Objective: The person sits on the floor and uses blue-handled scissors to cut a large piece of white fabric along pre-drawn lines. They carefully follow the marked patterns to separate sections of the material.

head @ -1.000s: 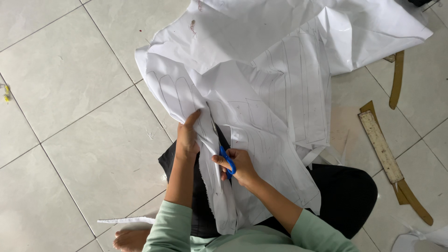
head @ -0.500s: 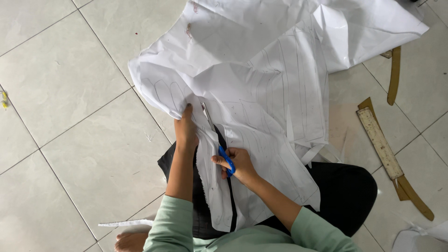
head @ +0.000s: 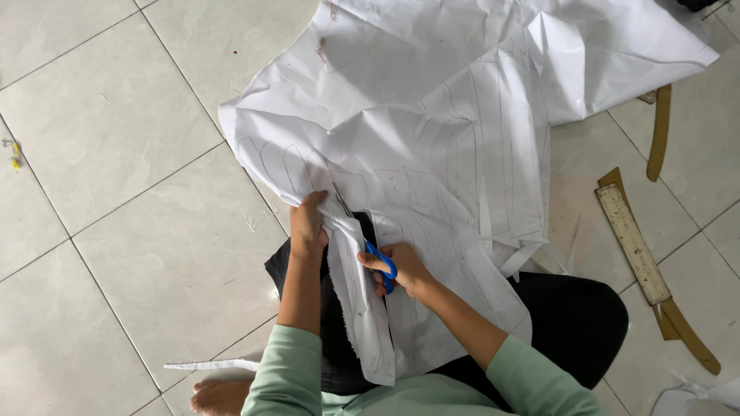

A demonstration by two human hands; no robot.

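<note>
Head view: we see large white paper sheet with pencilled pattern lines (head: pixel 432 154) spread over grey tiled floor (head: pixel 116 192) and lap. Left hand (head: pixel 307 227) pinches cut paper edge, fingers closed on it. Right hand (head: pixel 401 268) clamped around blue-handled scissors (head: pixel 383 266), blades hidden in paper. Flat wooden ruler (head: pixel 634 243) and curved wooden rulers (head: pixel 660 132) lie right, well apart.

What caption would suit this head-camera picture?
Seated on a tiled floor, right hand cuts white pattern paper with blue-handled scissors; left hand grips it.

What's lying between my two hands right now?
In the head view, a narrow cut strip of white paper hangs between left hand and right hand, which holds blue scissors.
</note>
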